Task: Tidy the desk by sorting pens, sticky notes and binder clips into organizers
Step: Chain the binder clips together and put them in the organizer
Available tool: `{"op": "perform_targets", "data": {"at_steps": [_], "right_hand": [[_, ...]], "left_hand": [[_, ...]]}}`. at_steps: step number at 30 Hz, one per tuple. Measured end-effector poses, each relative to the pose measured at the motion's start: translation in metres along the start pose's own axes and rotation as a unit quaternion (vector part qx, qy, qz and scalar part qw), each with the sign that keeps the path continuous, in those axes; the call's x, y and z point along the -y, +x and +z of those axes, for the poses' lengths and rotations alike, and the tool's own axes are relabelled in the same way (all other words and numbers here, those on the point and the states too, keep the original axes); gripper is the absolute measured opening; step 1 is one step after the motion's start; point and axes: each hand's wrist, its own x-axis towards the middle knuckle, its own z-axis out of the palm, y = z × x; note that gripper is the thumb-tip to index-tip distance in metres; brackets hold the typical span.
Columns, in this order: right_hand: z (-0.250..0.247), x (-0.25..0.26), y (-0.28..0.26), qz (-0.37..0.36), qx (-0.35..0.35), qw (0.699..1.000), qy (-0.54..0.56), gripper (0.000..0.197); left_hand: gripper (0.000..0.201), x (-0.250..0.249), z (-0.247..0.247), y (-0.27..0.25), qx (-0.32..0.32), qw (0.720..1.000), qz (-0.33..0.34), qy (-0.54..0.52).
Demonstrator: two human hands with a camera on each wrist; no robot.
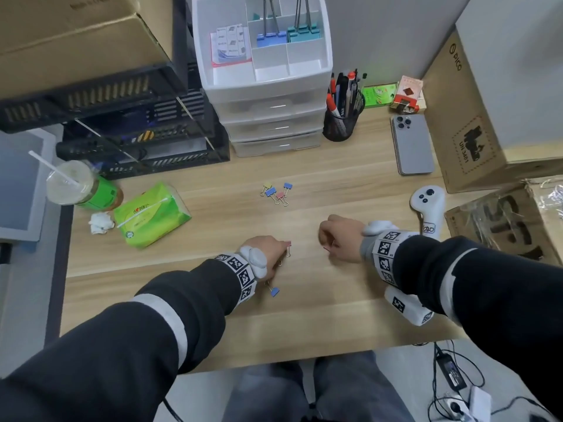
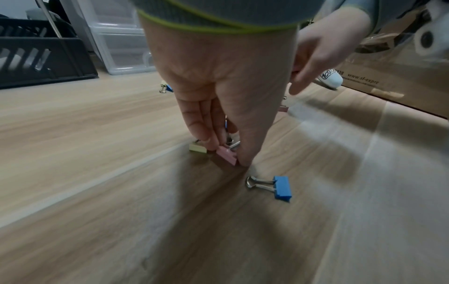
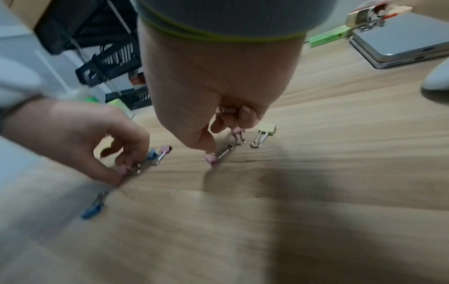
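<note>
Small binder clips lie scattered on the wooden desk [image 1: 335,184]. My left hand [image 1: 281,249] pinches a pink binder clip [image 2: 228,156] against the desk between thumb and fingers; a yellow clip [image 2: 198,149] touches its fingertips. A blue clip [image 2: 282,187] lies loose just behind that hand, also seen as the blue clip [image 1: 274,291] in the head view. My right hand [image 3: 226,132] is curled and grips a pink clip [image 3: 239,132], its thumb on another pink clip [image 3: 210,158]. A yellow clip [image 3: 266,130] lies beside it. Several more clips [image 1: 275,191] sit mid-desk.
The white drawer organizer [image 1: 327,65] at the back holds sticky notes [image 1: 230,44] and large clips. Beside it stand a mesh pen cup [image 1: 339,123], a phone [image 1: 412,144] and a white controller [image 1: 426,205]. A tissue pack [image 1: 152,214] and a cup [image 1: 70,184] are left.
</note>
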Motion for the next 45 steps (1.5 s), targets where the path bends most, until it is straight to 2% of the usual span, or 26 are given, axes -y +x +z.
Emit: {"op": "perform_targets", "data": {"at_steps": [2,4,8,9,13,17,20,24,26,29,32,34,39,42,45], "right_hand": [[0.009,-0.005,0.0,-0.028,-0.003,0.998,-0.053,0.021],[0.013,-0.01,0.005,-0.031,-0.004,0.996,-0.088,0.019],[0.016,-0.017,0.019,-0.022,0.041,0.993,-0.109,0.018],[0.013,-0.015,0.018,-0.022,0.043,0.993,-0.104,0.017],[-0.004,-0.004,0.007,0.015,0.007,1.0,-0.022,0.023],[-0.027,-0.012,-0.002,0.055,-0.04,0.991,0.114,0.011],[-0.034,-0.032,0.001,0.112,-0.078,0.974,0.18,0.016],[-0.034,-0.049,-0.002,0.125,-0.107,0.962,0.217,0.017],[-0.032,-0.048,-0.003,0.115,-0.104,0.966,0.205,0.019],[-0.029,-0.051,-0.003,0.116,-0.088,0.979,0.142,0.01],[-0.025,-0.046,0.004,0.106,-0.082,0.99,0.049,0.036],[-0.02,-0.04,0.013,0.098,-0.095,0.991,0.008,0.043],[-0.02,-0.023,0.025,0.075,-0.052,0.994,-0.058,0.034],[-0.023,-0.014,0.028,0.078,-0.033,0.994,-0.065,0.026],[-0.028,-0.004,0.031,0.103,-0.012,0.994,-0.028,0.031]], "left_hand": [[0.074,0.001,0.003,0.002,-0.001,1.0,0.003,-0.018],[0.059,0.001,0.003,0.0,-0.006,1.0,0.001,-0.029],[0.019,0.008,0.0,-0.001,-0.017,0.999,0.001,-0.045],[0.014,0.011,-0.002,0.001,-0.021,0.999,-0.006,-0.042],[0.032,0.018,-0.007,0.016,-0.023,0.998,-0.042,-0.034],[0.029,0.01,-0.019,0.028,0.015,0.998,-0.056,-0.019],[0.028,0.002,-0.022,0.037,0.031,0.998,-0.051,-0.03],[0.029,-0.01,-0.019,0.036,-0.032,0.996,-0.077,-0.013],[0.032,-0.01,-0.018,0.034,-0.025,0.996,-0.081,-0.005],[0.032,-0.015,-0.023,0.045,0.005,0.996,-0.09,-0.02],[0.032,-0.02,-0.028,0.046,0.01,0.995,-0.093,-0.026],[0.025,-0.024,-0.029,0.047,0.004,0.995,-0.098,-0.027],[0.022,-0.023,-0.034,0.039,-0.027,0.99,-0.116,-0.07],[0.025,-0.011,-0.038,0.034,-0.036,0.985,-0.128,-0.107],[0.025,0.006,-0.039,0.03,-0.061,0.976,-0.148,-0.146]]}}
